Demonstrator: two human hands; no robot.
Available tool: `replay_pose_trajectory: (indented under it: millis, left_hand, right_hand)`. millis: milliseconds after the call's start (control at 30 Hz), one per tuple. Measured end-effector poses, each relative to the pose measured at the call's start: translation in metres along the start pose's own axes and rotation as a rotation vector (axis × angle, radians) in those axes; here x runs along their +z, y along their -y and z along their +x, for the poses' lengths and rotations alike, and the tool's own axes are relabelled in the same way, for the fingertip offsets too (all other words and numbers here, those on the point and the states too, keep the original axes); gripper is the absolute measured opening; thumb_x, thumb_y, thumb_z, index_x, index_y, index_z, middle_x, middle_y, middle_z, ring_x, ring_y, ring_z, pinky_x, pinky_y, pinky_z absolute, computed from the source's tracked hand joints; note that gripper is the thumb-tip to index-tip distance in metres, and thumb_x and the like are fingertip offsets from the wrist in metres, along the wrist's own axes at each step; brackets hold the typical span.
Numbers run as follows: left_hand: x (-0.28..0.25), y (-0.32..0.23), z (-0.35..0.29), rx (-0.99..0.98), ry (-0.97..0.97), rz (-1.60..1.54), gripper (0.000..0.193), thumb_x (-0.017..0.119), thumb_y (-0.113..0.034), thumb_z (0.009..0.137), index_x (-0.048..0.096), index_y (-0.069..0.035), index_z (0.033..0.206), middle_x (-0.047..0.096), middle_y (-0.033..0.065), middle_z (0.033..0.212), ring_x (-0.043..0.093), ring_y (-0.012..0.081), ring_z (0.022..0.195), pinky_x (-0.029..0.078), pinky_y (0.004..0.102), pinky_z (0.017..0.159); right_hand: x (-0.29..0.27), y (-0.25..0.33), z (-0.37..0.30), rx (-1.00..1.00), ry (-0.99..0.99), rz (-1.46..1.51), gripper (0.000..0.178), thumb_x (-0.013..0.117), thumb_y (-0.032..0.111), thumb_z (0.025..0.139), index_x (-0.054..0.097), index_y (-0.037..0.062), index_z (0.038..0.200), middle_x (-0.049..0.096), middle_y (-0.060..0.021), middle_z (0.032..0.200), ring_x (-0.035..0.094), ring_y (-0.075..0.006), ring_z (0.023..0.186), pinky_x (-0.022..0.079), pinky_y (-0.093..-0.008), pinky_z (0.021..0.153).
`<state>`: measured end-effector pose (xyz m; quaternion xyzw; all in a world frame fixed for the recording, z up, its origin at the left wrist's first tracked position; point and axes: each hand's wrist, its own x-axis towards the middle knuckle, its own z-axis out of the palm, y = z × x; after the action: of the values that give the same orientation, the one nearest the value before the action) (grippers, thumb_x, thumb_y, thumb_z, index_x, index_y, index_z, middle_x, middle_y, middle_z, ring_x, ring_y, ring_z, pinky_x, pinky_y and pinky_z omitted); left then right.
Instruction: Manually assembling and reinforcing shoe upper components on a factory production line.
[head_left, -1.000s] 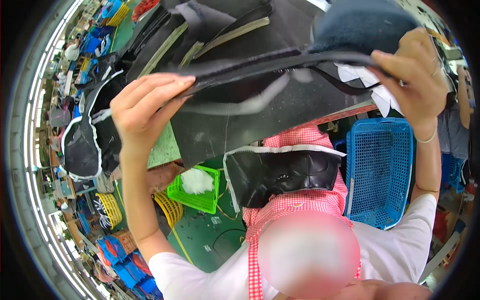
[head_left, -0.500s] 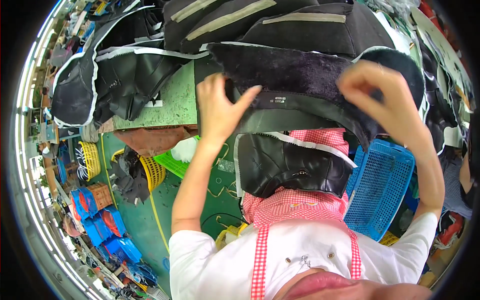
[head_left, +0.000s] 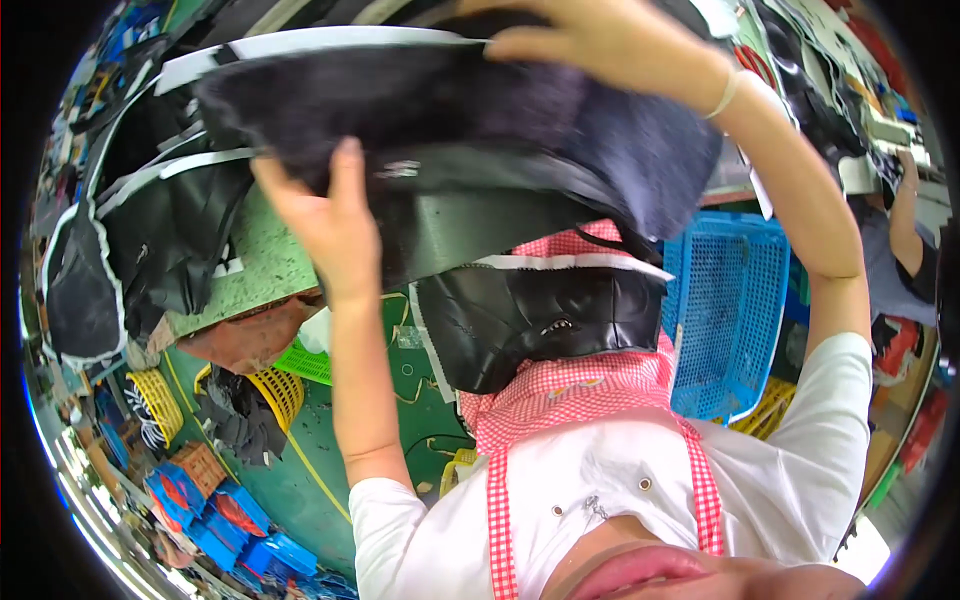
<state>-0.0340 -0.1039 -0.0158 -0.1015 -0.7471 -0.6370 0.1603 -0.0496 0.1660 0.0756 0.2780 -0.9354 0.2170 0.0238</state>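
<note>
My left hand (head_left: 325, 225) grips the dark fuzzy fabric piece (head_left: 450, 120) from underneath at nine o'clock; my right hand (head_left: 600, 40) clutches its top edge at twelve o'clock, above the blue basket (head_left: 730, 310).

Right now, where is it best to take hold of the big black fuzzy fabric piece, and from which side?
Probably its near lower edge, from below: the black fuzzy fabric piece is limp and held up; the left hand grips there, the right hand its top.
</note>
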Motion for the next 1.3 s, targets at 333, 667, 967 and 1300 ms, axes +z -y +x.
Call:
replay_pose_trajectory:
  millis: [333,667,967,1300]
  left_hand:
    - [0.036,-0.023,-0.031,0.64,0.86,0.323,0.051,0.064,0.006,0.067,0.071,-0.018,0.112,0.061,0.0086,0.122,0.056,0.0336,0.12,0.045,0.0477,0.103]
    - [0.102,-0.007,-0.011,0.646,0.625,0.234,0.026,0.069,0.01,0.065,0.069,-0.008,0.083,0.065,0.0032,0.11,0.058,0.0296,0.114,0.048,0.0391,0.093]
    - [0.091,-0.017,0.004,0.715,1.194,0.401,0.025,0.05,0.017,0.064,0.05,-0.004,0.078,0.064,-0.0001,0.131,0.042,0.0311,0.14,0.023,0.066,0.113]
    - [0.096,-0.047,0.015,0.842,1.428,0.691,0.086,0.074,-0.005,0.061,0.052,-0.024,0.142,0.051,0.0031,0.139,0.039,0.0305,0.138,0.018,0.0634,0.116]
  right_hand:
    - [-0.03,-0.012,-0.138,1.033,-0.114,0.472,0.053,0.054,0.049,0.099,0.071,0.0002,0.086,0.069,-0.007,0.073,0.066,-0.0148,0.063,0.052,-0.026,0.058]
    - [-0.028,-0.019,-0.129,0.96,0.009,0.217,0.048,0.072,0.04,0.089,0.066,-0.0028,0.109,0.07,-0.0111,0.086,0.065,-0.0171,0.073,0.05,-0.0304,0.067]
    - [0.019,-0.068,-0.16,0.994,-0.168,0.787,0.039,0.068,0.032,0.091,0.07,-0.006,0.098,0.066,-0.0059,0.084,0.062,-0.0167,0.075,0.05,-0.0269,0.065]
    - [0.013,-0.051,-0.151,1.013,-0.104,0.368,0.041,0.074,0.036,0.085,0.07,-0.0041,0.096,0.063,-0.0093,0.074,0.059,-0.0146,0.07,0.047,-0.0303,0.063]
